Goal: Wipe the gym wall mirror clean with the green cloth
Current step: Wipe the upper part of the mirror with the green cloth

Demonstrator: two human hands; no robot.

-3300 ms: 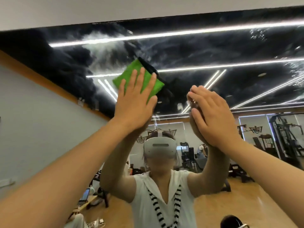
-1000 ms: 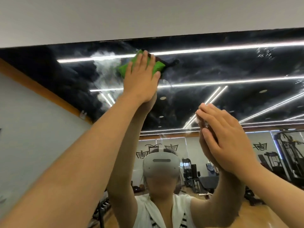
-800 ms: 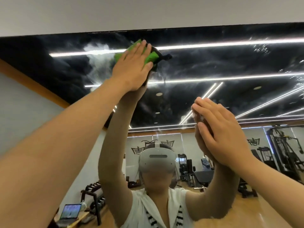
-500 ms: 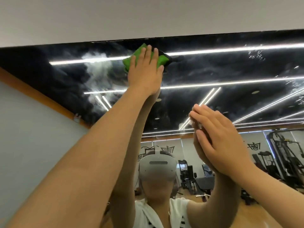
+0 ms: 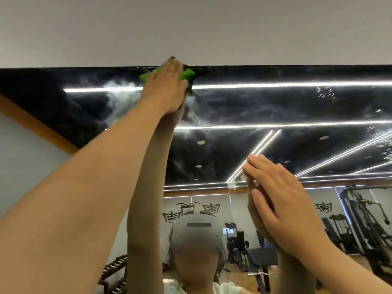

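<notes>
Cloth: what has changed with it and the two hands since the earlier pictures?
The left hand has pushed the cloth up the mirror, from lower on the glass to its top edge, where the cloth now meets the wall. It presses the cloth flat, as before. The right hand stays flat on the glass, lower right.

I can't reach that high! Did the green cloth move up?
Yes, up. The green cloth was below the mirror's top edge; now the left hand presses it right at that edge.
</notes>
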